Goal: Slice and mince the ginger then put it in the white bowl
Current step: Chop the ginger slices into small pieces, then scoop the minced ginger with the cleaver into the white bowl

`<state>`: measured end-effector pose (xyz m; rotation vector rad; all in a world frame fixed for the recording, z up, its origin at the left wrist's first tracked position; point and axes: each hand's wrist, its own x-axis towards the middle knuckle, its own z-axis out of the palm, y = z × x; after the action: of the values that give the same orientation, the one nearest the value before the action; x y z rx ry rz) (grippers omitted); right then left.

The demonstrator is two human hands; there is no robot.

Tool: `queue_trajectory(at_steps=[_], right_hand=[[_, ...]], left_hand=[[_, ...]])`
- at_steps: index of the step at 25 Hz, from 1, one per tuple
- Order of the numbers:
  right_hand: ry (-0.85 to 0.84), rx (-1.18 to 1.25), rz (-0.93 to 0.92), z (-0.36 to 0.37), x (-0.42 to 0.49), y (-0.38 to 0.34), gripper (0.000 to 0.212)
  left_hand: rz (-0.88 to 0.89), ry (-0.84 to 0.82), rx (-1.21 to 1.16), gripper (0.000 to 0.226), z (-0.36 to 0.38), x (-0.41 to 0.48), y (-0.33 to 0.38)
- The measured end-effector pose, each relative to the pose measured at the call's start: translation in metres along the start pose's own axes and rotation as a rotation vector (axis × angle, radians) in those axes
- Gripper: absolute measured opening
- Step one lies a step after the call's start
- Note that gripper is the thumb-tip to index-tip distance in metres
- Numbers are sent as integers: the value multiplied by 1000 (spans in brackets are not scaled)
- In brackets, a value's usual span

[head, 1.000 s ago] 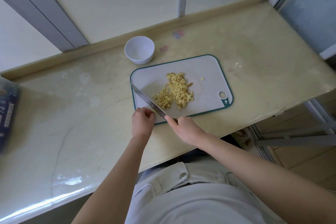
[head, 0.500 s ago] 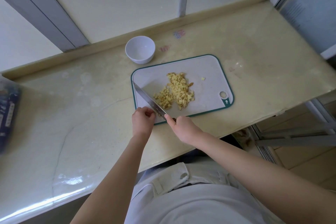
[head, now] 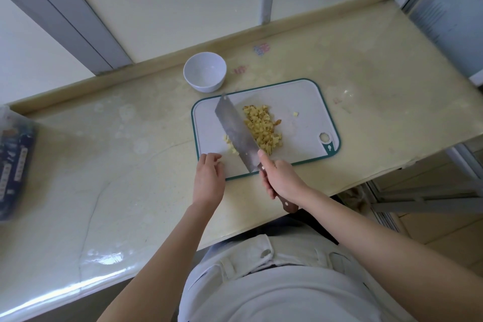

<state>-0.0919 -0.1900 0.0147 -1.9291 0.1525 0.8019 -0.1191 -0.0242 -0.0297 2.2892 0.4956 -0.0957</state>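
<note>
A pile of minced ginger [head: 261, 127] lies in the middle of the white cutting board [head: 295, 102] with a teal rim. My right hand [head: 283, 180] grips the brown handle of a cleaver [head: 235, 129], index finger along the blade. The broad blade lies tilted over the left part of the pile, with a few ginger bits [head: 230, 144] showing at its left. My left hand [head: 209, 178] rests with loosely curled fingers on the board's near left corner, holding nothing. The white bowl [head: 204, 71] stands beyond the board's far left corner; I see nothing in it.
The board lies on a pale yellow counter [head: 104, 165] running along a window sill. One stray ginger piece [head: 295, 114] lies right of the pile. A dark blue package [head: 13, 165] sits at the counter's far left edge. The counter's near edge is close behind my hands.
The cleaver has turned from edge-down at the left of the pile to blade tilted flat-side up over it. My left hand has opened slightly and stayed at the board's corner.
</note>
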Motion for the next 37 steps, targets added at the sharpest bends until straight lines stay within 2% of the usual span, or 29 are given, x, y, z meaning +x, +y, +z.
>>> queue_trajectory(at_steps=[2,6,9,11,13,16,18,21,22,25,27,31,32,34,37], right_hand=[[8,174,63,-7,0,-5,60],[-31,460,206,-17,-1,-20,59],[-52,550,269,-22,-4,-26,59],[-65,601,308,-25,-6,-28,59],[-81,626,342,-28,-10,-28,59],[-109,573,334,-32,-18,-24,58],[-108,509,306,-33,-22,-21,58],[-92,430,269,-35,-24,-20,59],[-96,412,266,-36,-24,-20,59],[-90,365,242,-41,-27,-17,58],[-53,255,159,-45,-28,-14,57],[127,-284,-102,-55,-32,-2,61],[157,-335,-136,-56,-33,1,60],[157,-200,-128,-56,-38,6,52],[129,137,15,-49,-42,11,38]], left_hand=[[132,-3,18,35,-2,-6,11],[474,-262,32,50,1,-8,36],[518,-338,59,51,6,1,42],[493,-357,65,53,10,8,42],[386,-349,65,55,11,18,40],[241,-224,106,52,8,31,42],[333,-153,118,49,3,28,48],[489,-277,103,51,3,14,51],[467,-304,91,52,5,12,47],[250,-289,54,53,3,15,33],[191,-236,42,52,-4,17,30],[199,7,-71,43,-20,23,32],[169,45,-99,42,-21,24,31],[87,52,-120,42,-17,22,24],[-26,27,-138,44,-4,17,9]])
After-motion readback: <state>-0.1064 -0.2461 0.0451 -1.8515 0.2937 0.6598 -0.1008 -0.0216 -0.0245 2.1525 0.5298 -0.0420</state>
